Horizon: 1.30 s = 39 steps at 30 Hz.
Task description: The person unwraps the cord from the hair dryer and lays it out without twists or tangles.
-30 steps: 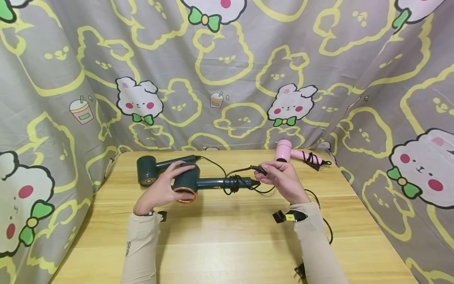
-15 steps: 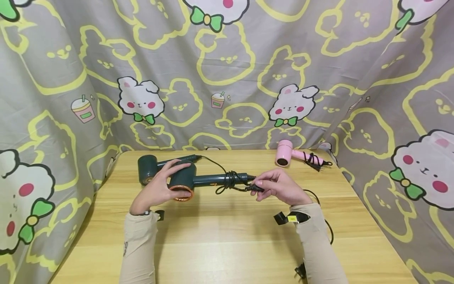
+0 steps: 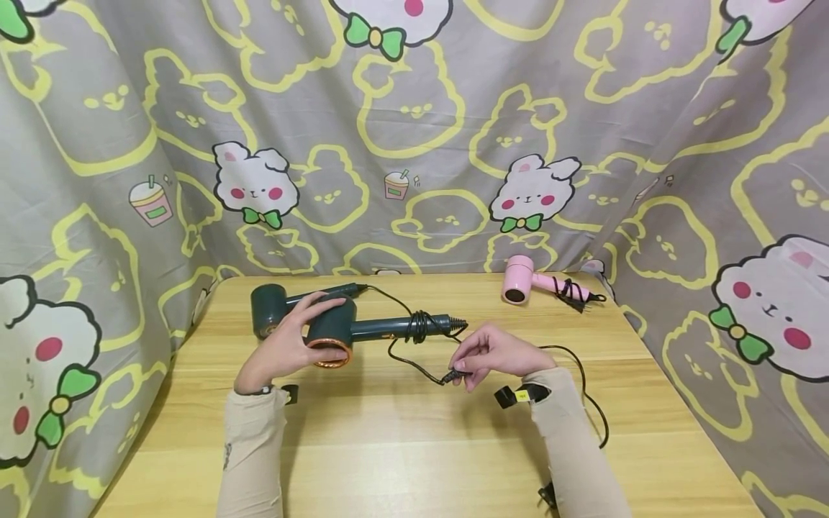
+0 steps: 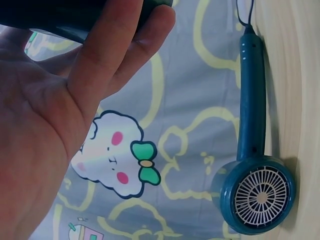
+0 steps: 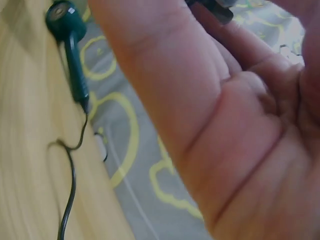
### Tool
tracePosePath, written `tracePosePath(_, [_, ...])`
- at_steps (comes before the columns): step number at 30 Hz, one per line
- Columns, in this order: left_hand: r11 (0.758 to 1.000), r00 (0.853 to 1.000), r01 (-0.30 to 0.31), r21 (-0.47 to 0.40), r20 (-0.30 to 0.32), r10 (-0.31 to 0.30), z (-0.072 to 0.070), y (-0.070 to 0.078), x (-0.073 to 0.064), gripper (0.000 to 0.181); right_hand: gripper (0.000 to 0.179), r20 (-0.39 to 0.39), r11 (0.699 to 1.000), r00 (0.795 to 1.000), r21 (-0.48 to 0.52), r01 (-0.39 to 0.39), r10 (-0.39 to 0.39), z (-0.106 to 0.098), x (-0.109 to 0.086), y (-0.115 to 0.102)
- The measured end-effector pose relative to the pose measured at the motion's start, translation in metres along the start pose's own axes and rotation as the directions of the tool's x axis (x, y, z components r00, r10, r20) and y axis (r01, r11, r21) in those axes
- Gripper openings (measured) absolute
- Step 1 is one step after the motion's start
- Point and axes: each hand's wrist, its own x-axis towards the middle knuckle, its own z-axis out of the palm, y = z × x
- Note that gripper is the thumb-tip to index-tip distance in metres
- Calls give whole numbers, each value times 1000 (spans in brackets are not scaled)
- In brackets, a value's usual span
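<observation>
My left hand (image 3: 281, 352) grips the head of a dark green hair dryer (image 3: 369, 329) with a copper-coloured rim, thumb at the rim and fingers over the top. Its handle points right, and a black cord (image 3: 419, 327) is wound in several turns around it. To the right of the handle tip, my right hand (image 3: 495, 351) pinches the cord's black plug (image 3: 451, 375) between thumb and fingers. A loose stretch of cord hangs between the windings and that plug. In the right wrist view the palm hides most of the grip.
Behind my left hand lies a second dark green hair dryer (image 3: 268, 308), its cord trailing right. A pink hair dryer (image 3: 518, 279) with a tied cord lies at the back right. Another black plug (image 3: 547, 495) sits beside my right forearm. Patterned curtains (image 3: 414, 108) surround the wooden table (image 3: 388, 446).
My right hand has moved left and toward me with the plug, drawing a longer loose stretch of cord below the handle. The held hair dryer has shifted slightly left.
</observation>
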Motion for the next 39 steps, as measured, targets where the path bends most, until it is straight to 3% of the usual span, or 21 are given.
tracePosePath(7, [1000,1000,4,-3,1,-4,0,2,0,88,31,17,993,994,-52,-109,110,-3,7,17])
tracePosePath(11, [1000,1000,0,-5,6,0,1,5,0,88,26,-36,981,985,-87,-174,172,-4,12,26])
tracePosePath(17, [1000,1000,-22,2,19,22,5,11,2,90,27,-185,974,965,-96,-204,184,-7,15,33])
tracePosePath(23, [999,999,-36,15,36,35,7,15,3,89,23,-404,980,896,5,-197,182,-10,16,34])
tracePosePath(28, [999,998,-38,22,43,37,8,15,4,89,36,-538,983,823,80,-167,183,-13,20,36])
tracePosePath(35, [999,998,-47,28,49,45,10,14,4,90,33,-678,989,731,-40,-142,77,-18,18,35])
tracePosePath(39, [998,998,-49,33,50,48,11,15,4,90,36,-711,999,702,13,-43,39,-20,16,31])
